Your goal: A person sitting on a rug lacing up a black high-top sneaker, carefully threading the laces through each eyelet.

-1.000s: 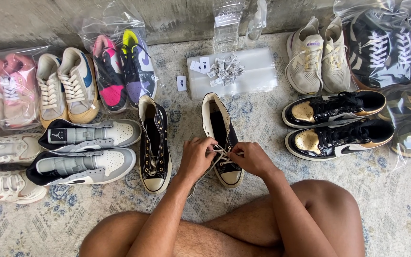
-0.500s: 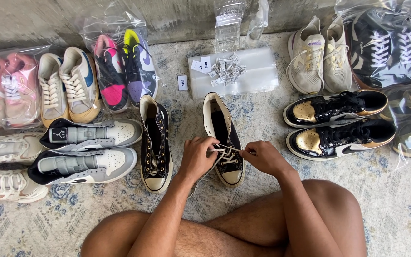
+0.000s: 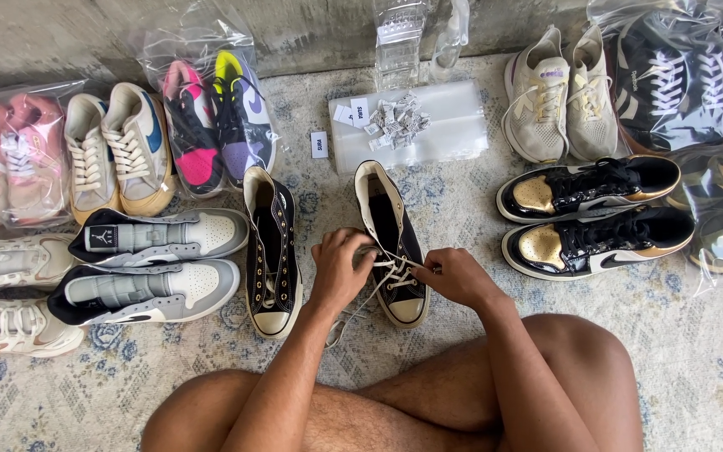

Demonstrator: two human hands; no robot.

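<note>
As both hands work at the same spot, the layout reads outward from the laces:

left hand (image 3: 340, 269): fingers curled and pinched on the white lace (image 3: 392, 269) at the left side of the black high-top shoe (image 3: 392, 244); the grip sits right at the eyelets, likely to keep the lace taut there.
right hand (image 3: 455, 277): thumb and forefinger pinch the same lace from the right, just over the lower eyelets; rest of the fingers folded in.
arm pose: both forearms come up from the bottom edge and converge over the shoe; wrists roughly level, left wrist bent slightly inward. Person sits with bare knees spread, right knee (image 3: 575, 360) beside the right forearm.
shoe position: flat on the rug (image 3: 696, 351), toe toward the person, opening toward the wall, between the two hands, which puts the lace rows within easy reach.
lace tail: a loose end trails off the toe side toward the left wrist; where it ends I cannot tell.
matching shoe (image 3: 272, 251): just left of the left hand, same orientation, not touched.
grey sneakers (image 3: 148, 268): further left, lying on their sides.
black-and-gold sneakers (image 3: 592, 218): right of the right hand, on their sides, well apart from it.
clear bag stack (image 3: 453, 125): beyond the shoe, near the wall, small white packets (image 3: 397, 121) piled on it.
bagged shoes (image 3: 215, 117): along the wall, in clear plastic.
</note>
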